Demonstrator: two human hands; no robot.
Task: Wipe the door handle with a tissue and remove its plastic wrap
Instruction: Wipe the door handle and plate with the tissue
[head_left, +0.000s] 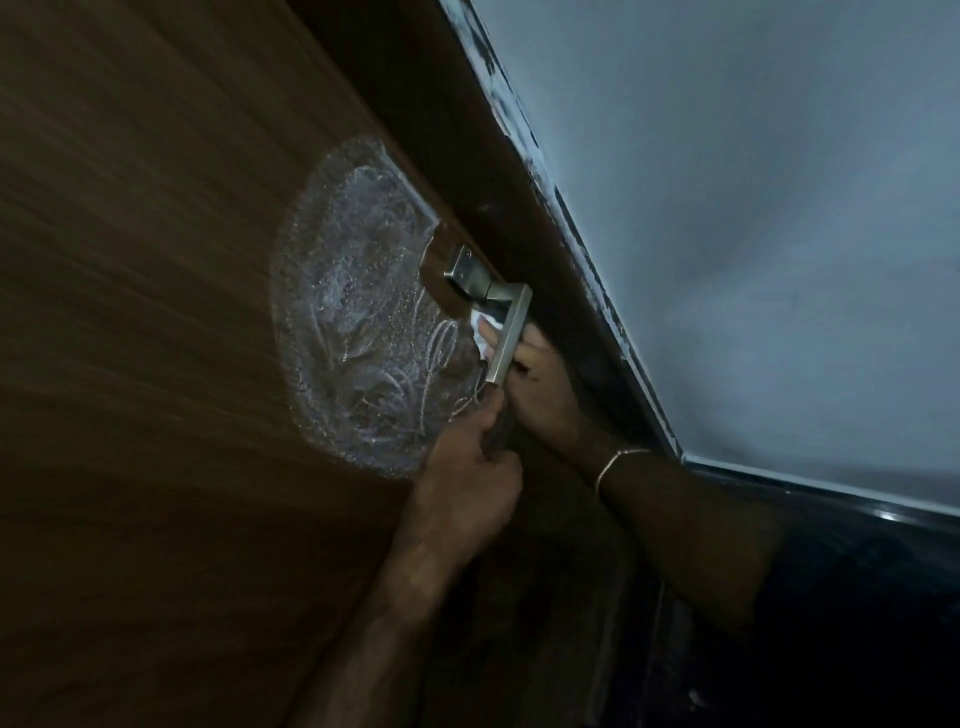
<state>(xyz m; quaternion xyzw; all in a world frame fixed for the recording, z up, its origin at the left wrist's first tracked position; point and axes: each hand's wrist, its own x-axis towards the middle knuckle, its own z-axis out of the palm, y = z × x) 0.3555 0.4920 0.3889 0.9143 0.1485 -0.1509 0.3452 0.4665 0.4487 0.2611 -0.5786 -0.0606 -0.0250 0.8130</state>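
Behind the door handle (506, 332), right hand (540, 384) presses a half-hidden tissue (480, 338); left hand (467, 467) grips something indistinct.

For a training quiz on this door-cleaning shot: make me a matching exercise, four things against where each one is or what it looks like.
Things:
1. door handle
2. tissue
3. bracelet
4. wall

Descriptions:
A. pale grey-blue surface right of the door frame
B. thin band round the right wrist
C. white, tucked between lever and door
D. silver metal lever with a square mount

Pairs: 1-D, 2-C, 3-B, 4-A
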